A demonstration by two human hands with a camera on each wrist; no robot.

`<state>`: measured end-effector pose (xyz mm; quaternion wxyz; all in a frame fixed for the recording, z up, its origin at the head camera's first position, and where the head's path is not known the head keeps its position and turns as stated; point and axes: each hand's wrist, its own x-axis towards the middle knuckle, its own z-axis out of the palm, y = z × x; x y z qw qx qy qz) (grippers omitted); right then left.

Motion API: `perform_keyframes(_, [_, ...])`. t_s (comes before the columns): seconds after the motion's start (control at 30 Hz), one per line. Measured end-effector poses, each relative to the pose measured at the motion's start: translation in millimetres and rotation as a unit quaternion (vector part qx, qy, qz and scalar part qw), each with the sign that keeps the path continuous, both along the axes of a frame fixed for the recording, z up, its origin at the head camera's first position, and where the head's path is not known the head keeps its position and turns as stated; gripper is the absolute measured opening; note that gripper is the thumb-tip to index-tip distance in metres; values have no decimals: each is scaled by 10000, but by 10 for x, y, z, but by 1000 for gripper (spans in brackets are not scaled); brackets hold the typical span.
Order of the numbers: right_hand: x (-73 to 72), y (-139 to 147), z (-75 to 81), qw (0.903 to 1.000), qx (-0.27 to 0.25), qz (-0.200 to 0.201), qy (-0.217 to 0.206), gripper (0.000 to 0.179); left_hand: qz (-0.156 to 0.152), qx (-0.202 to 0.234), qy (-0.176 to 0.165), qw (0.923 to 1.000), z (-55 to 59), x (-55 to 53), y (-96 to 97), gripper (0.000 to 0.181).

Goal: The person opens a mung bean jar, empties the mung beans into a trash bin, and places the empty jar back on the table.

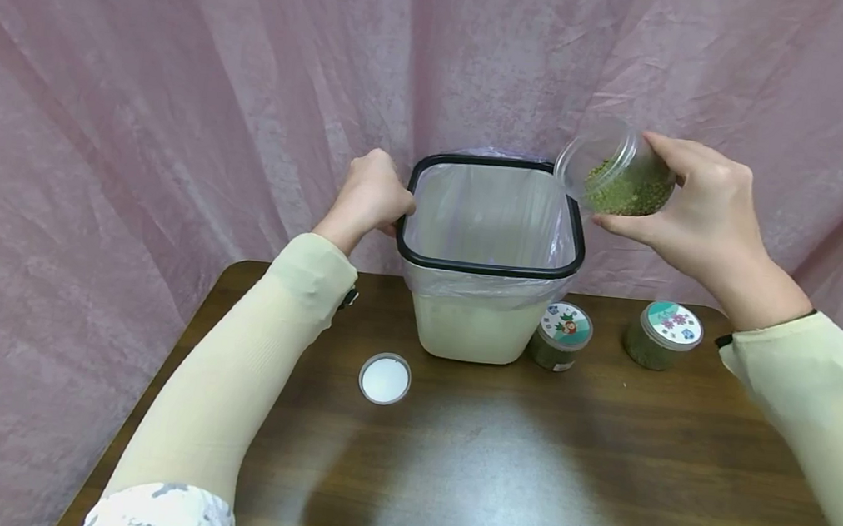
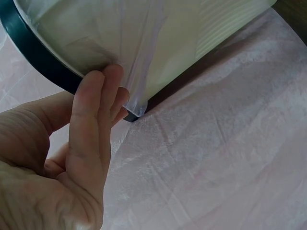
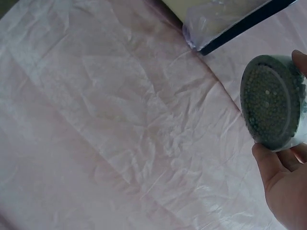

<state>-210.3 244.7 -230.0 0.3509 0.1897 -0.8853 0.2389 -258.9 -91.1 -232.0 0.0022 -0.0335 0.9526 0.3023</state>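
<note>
Head view: a clear-plastic jar [image 1: 624, 180] is held by the right hand [image 1: 708, 209]. A square cream bin [image 1: 470, 327] is gripped by the left hand [image 1: 371, 193].

Brown table [image 1: 507, 488] — cream bin [image 1: 469, 326], jar [image 1: 559, 340] beside it, second jar [image 1: 661, 338], round lid [image 1: 385, 378]

Clear round plastic jar [image 1: 638, 175] of small green beans [image 1: 629, 198], tipped on side, open mouth turned toward bin's right rim, gripped by right hand [image 1: 707, 203]

Cream squarish plastic bin [image 1: 470, 326] with black rim [image 1: 487, 268], upright on table [image 1: 464, 467], lined with translucent bag [image 1: 483, 287] folded over outside; rim's left side held by left hand [image 1: 373, 190]
</note>
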Motion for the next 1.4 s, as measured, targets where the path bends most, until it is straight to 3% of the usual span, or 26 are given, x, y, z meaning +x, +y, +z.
perform_keyframes(0.33, [-60,-139,126,9979,359,230,-484,86,14,-384,14,9993,43,-4,-41,7])
perform_keyframes(0.53, [-90,-186,147,9969,615,417,-256,85,-100,-695,71,9975,57,-2,-19,4])
perform_keyframes(0.7, [-115,-199,174,9954,808,501,-149,85,-91,-642,59,9979,67,-7,0,3])
perform_keyframes(1.0, [-137,-231,258,9904,1237,484,-370,87,-159,-610,39,9980,100,1,24,4])
perform_keyframes(1.4, [-183,-288,372,9820,1732,749,31,78,-207,-669,-65,9975,117,10,38,3])
